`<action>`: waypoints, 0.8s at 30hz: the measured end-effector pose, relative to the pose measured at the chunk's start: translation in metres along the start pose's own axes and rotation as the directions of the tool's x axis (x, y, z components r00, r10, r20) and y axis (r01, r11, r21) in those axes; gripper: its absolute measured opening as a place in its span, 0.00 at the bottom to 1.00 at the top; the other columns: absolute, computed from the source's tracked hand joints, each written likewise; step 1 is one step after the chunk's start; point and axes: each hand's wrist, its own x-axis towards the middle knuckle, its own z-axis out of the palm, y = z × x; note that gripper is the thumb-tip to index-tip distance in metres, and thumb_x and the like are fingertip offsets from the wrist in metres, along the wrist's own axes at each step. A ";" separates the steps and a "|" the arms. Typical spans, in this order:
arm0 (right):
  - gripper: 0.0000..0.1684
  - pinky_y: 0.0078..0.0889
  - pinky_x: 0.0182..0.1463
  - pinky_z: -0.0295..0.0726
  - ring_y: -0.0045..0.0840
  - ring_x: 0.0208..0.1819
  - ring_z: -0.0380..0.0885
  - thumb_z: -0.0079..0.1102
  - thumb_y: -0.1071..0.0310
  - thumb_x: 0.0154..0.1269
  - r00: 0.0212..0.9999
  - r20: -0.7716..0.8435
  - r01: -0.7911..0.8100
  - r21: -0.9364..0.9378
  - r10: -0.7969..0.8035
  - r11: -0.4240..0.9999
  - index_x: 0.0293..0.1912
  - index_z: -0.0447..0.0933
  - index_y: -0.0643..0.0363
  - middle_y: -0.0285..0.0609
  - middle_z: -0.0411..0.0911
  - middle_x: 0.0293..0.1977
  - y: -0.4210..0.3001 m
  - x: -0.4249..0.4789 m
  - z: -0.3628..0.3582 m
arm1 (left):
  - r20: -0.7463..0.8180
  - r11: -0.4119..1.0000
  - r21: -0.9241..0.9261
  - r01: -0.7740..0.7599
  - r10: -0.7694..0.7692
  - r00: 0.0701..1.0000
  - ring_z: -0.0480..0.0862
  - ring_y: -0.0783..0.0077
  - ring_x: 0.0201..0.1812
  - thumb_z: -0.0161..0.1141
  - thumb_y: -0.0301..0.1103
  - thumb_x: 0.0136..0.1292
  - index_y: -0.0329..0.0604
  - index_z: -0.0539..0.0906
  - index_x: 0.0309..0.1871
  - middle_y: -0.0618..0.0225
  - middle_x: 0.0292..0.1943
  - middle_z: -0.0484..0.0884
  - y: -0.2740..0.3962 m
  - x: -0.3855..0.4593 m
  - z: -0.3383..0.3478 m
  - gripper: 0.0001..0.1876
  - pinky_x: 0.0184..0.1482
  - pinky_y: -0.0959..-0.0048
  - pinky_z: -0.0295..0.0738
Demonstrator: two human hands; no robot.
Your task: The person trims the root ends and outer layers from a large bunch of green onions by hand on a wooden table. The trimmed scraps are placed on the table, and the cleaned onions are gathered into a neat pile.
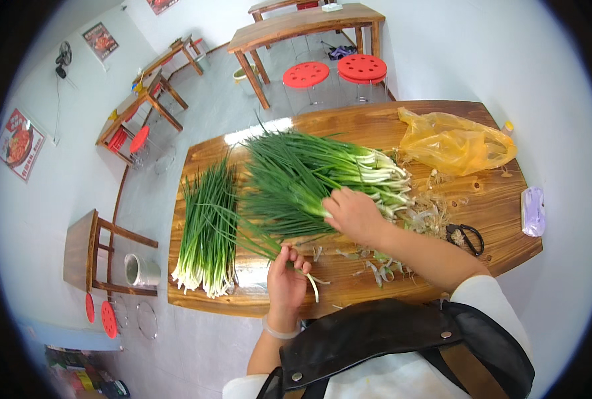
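My left hand [288, 279] is closed around a few scallions [260, 243]; their white ends hang past the fingers and the green leaves reach left. My right hand [356, 214] rests at the near side of a large heap of scallions [296, 164]. Its fingertips touch stems there, but whether they pinch one is hidden. The heap's white root ends point right. To the left lies a bundle of scallions [207, 224], aligned with white ends towards me. Loose roots [433, 209] and peeled skins [383, 269] litter the wooden table [495, 199] near my right forearm.
Black-handled scissors [468, 239] lie on the right, beside the roots. Behind them sits a yellow plastic bag [455, 142], with a small capped bottle [507, 128] close by. A purple-and-white packet [533, 211] is at the right edge. Red stools [306, 75] stand beyond the table.
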 end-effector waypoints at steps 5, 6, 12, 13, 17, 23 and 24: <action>0.28 0.34 0.40 0.73 0.32 0.39 0.73 0.67 0.63 0.47 0.993 0.076 -0.095 0.100 0.088 0.990 0.49 0.70 0.54 0.39 0.73 0.35 -0.008 -0.048 -0.017 | -0.039 0.990 -0.001 0.143 -0.143 0.989 0.63 0.81 0.26 0.52 0.32 0.67 0.43 0.73 0.45 0.77 0.26 0.65 -0.019 0.003 0.000 0.07 0.28 0.80 0.60; 0.21 0.35 0.39 0.73 0.31 0.40 0.74 0.65 0.60 0.51 0.987 0.115 -0.124 0.089 0.114 0.988 0.46 0.73 0.54 0.39 0.74 0.34 -0.002 -0.050 -0.022 | -0.031 0.989 0.003 0.148 -0.148 0.989 0.63 0.81 0.25 0.52 0.33 0.67 0.43 0.73 0.45 0.77 0.25 0.64 -0.020 0.002 0.000 0.07 0.27 0.80 0.60; 0.10 0.33 0.38 0.72 0.31 0.33 0.74 0.61 0.60 0.56 0.985 -0.106 -0.108 0.236 0.137 0.966 0.35 0.78 0.55 0.39 0.73 0.28 0.006 -0.056 -0.046 | 0.019 0.980 0.111 0.166 -0.169 0.985 0.65 0.79 0.22 0.51 0.35 0.68 0.42 0.74 0.45 0.74 0.24 0.67 -0.014 -0.011 0.005 0.09 0.23 0.79 0.61; 0.10 0.32 0.38 0.72 0.31 0.32 0.74 0.61 0.61 0.57 0.981 -0.143 -0.095 0.244 0.133 0.965 0.36 0.78 0.56 0.40 0.73 0.28 0.004 -0.055 -0.049 | 0.015 0.969 0.146 0.200 -0.204 0.979 0.69 0.78 0.25 0.50 0.37 0.68 0.42 0.74 0.48 0.72 0.27 0.71 -0.016 -0.013 0.006 0.11 0.25 0.78 0.66; 0.10 0.24 0.35 0.71 0.24 0.30 0.73 0.59 0.65 0.60 0.892 0.237 -0.434 0.688 0.386 0.582 0.39 0.77 0.60 0.39 0.74 0.29 -0.019 -0.066 -0.053 | 0.080 0.958 0.164 0.234 -0.249 0.965 0.80 0.69 0.43 0.47 0.44 0.70 0.39 0.69 0.58 0.62 0.45 0.79 -0.024 -0.015 0.006 0.21 0.41 0.70 0.79; 0.10 0.30 0.37 0.73 0.32 0.35 0.75 0.60 0.64 0.58 0.968 0.206 -0.235 0.555 0.142 0.798 0.37 0.77 0.58 0.41 0.76 0.31 -0.016 -0.086 -0.052 | 0.011 0.993 0.115 0.026 -0.028 1.000 0.79 0.70 0.46 0.53 0.38 0.67 0.40 0.75 0.48 0.66 0.43 0.80 -0.020 0.000 0.008 0.13 0.51 0.68 0.74; 0.09 0.33 0.38 0.74 0.34 0.36 0.75 0.60 0.64 0.57 0.977 0.137 -0.211 0.444 0.166 0.871 0.35 0.76 0.59 0.41 0.76 0.31 -0.007 -0.092 -0.053 | 0.015 0.993 0.119 0.007 -0.009 1.000 0.79 0.70 0.46 0.53 0.38 0.67 0.40 0.75 0.47 0.66 0.43 0.80 -0.018 0.001 0.008 0.12 0.51 0.68 0.74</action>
